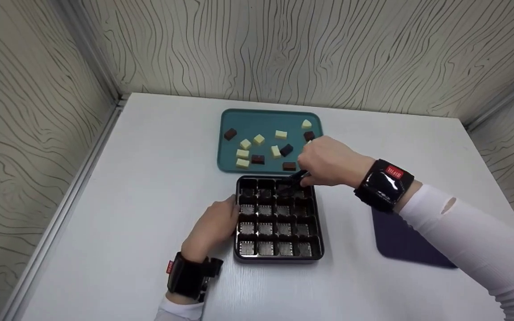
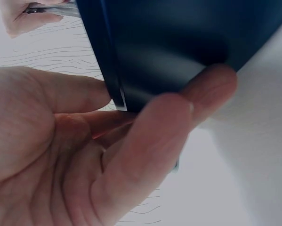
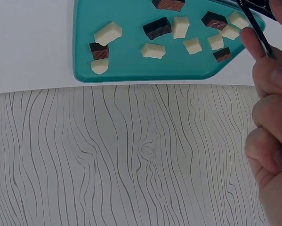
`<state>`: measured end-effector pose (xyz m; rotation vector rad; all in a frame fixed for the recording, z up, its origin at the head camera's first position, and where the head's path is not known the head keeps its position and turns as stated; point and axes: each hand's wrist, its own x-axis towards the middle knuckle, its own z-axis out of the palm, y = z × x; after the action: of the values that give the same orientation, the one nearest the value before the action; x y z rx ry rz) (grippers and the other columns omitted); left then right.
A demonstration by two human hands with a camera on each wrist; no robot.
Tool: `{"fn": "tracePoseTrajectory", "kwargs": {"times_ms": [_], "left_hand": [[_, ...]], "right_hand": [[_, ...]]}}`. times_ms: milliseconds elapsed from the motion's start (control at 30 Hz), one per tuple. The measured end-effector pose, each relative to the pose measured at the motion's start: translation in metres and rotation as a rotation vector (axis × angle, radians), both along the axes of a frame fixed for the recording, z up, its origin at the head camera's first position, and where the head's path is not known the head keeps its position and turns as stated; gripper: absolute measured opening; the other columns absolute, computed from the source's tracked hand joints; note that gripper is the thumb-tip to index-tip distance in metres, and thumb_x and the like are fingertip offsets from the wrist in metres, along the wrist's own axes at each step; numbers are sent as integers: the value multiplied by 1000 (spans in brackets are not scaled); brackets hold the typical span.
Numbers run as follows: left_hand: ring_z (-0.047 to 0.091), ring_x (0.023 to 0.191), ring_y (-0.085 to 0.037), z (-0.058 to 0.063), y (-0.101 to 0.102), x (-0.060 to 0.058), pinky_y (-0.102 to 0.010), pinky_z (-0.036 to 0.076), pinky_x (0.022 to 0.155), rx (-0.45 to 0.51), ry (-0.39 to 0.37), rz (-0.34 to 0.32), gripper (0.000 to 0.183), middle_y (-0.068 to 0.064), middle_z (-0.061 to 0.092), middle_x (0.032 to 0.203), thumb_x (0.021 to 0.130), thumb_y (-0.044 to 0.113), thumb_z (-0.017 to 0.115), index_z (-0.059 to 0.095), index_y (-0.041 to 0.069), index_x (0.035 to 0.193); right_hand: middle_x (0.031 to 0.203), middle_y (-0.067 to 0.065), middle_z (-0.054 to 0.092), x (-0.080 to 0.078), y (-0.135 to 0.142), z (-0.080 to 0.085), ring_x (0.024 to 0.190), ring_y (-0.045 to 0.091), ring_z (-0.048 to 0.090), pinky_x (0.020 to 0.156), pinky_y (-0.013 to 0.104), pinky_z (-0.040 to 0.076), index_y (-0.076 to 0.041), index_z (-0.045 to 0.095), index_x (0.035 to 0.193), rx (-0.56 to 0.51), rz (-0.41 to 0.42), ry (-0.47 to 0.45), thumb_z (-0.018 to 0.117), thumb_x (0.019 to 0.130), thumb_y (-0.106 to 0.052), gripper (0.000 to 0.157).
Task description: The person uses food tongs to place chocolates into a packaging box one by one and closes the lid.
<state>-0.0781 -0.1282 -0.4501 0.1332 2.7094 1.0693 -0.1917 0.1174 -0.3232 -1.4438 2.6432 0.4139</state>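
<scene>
A black box with a grid of square compartments stands mid-table. My left hand grips its left side; in the left wrist view, thumb and fingers close around the corner of the dark box wall. My right hand holds black tongs, pointing down into the box's back row; I cannot tell whether the tips hold a piece. The right wrist view shows the slim arms of the tongs among curled fingers. Behind the box lies a teal tray of white and brown chocolates.
A dark purple mat lies at the right, partly under my right forearm. Wood-patterned panels rise behind the white table and at both sides. Several chocolates are scattered over the tray, some close to its front edge.
</scene>
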Motion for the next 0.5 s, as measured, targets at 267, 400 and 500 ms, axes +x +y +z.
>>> {"fn": "tracePoseTrajectory", "kwargs": {"times_ms": [267,400,500], "left_hand": [[63,75,-23,0,0,0,-41,54,68,6,-9,9,35,-15,70,87,109,13,44,62,-5,134],[66,77,-25,2,0,1,-45,57,72,11,-10,9,38,-18,72,90,109,12,44,60,-6,138],[72,86,-31,3,1,2,-51,60,82,11,-4,7,39,-23,75,97,109,12,44,59,-7,139]], "right_hand": [[54,-8,30,0,-11,1,50,9,32,51,26,30,-17,42,57,93,22,36,84,87,-43,58],[54,-8,29,-1,-13,-1,51,9,30,51,25,31,-16,42,57,86,70,64,87,85,-43,58],[54,-8,32,-2,-15,-3,53,9,29,50,25,34,-15,48,59,74,107,81,88,83,-42,54]]}}
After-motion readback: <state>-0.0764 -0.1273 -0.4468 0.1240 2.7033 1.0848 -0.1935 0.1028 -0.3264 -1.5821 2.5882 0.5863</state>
